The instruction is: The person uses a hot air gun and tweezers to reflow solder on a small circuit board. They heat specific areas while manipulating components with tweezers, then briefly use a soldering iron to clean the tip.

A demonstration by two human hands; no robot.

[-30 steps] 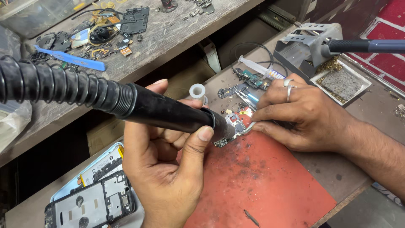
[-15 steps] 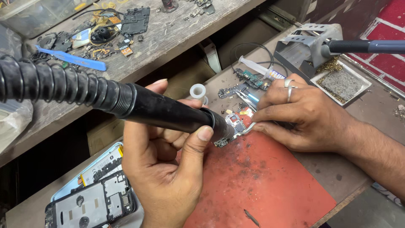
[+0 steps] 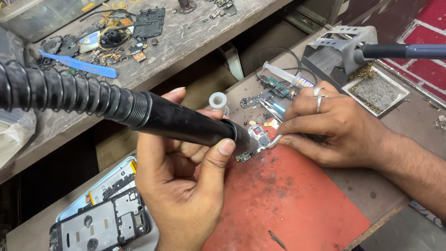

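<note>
- Head view, landmark: red mat (image 3: 297, 204) on the workbench; every place below is given relative to it.
- Left hand (image 3: 181, 186) sits over the mat's left edge; fingers curled and thumb pressed against a black hot-air wand (image 3: 186, 123), gripping its barrel; the ribbed hose runs off up and to the left, away from the mat.
- Wand nozzle tip points down at a small circuit board (image 3: 258, 139), which lies at the mat's upper edge; whether tip and board touch, cannot tell.
- Right hand (image 3: 339, 125) rests at the mat's upper right corner; thumb and forefinger pressed together, pinching metal tweezers (image 3: 274, 140) whose tips meet the board's right side; remaining fingers bent and close together; a ring on one finger.
- Beyond the mat's upper edge: a white ring-shaped spool (image 3: 217, 100), loose board fragments, and a clear syringe (image 3: 283, 74) lying flat.
- Further up and right of the mat: a metal iron stand (image 3: 344, 46) with a dark-handled soldering iron (image 3: 399, 51) lodged in it; a shallow tray (image 3: 376, 90) with a grey pad just beside the stand.
- Left of the mat, at the bottom: an opened phone chassis (image 3: 100, 227) lying face down, touching a second pale-blue frame under it.
- Well above the mat, a raised wooden shelf (image 3: 186, 46) carries scattered parts and a blue plastic pry tool (image 3: 79, 65).
</note>
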